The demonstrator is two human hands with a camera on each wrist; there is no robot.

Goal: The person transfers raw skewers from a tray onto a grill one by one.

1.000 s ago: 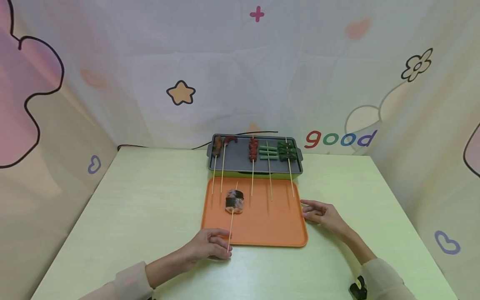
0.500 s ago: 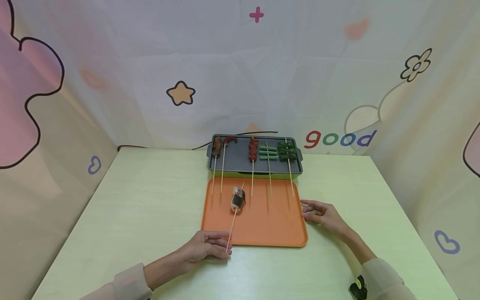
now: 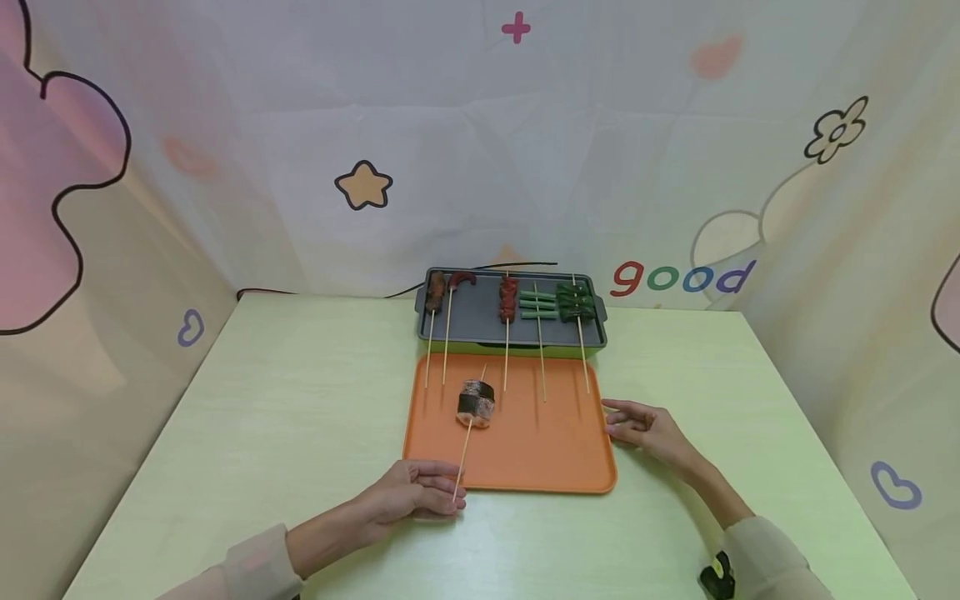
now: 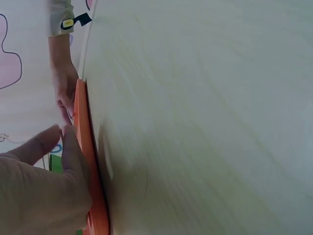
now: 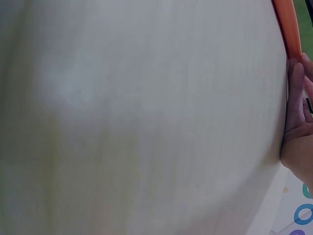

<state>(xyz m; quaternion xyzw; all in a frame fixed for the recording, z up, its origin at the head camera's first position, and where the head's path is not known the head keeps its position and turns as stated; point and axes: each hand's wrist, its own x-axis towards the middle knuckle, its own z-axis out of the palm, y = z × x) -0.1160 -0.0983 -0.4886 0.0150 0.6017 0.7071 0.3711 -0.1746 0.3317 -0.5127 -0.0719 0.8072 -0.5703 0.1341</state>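
In the head view my left hand [image 3: 408,498] pinches the lower end of a thin wooden skewer over the tray's front left edge. On this skewer is a thick black-and-pale patterned food piece [image 3: 476,404], over the orange tray [image 3: 547,458]; whether it touches the tray is unclear. My right hand [image 3: 651,432] has its fingertips against the tray's right rim. The left wrist view shows my left thumb and finger [image 4: 68,147] close beside the tray's edge, the skewer not visible there. In the right wrist view my right fingers [image 5: 296,83] meet the orange rim.
Behind the tray stands a grey-topped grill [image 3: 480,325] with a green base. Several skewers lie on it: two brown pieces at left, red meat [image 3: 507,300], green stalks [image 3: 537,304] and leafy greens [image 3: 574,302]. Their sticks reach over the tray. A patterned curtain [image 3: 450,192] encloses the table [image 3: 315,400].
The skewer has turned in my left fingers: its food piece showed a broad side, then a narrow one, now a broad one again, slightly further right. My right hand keeps its place.
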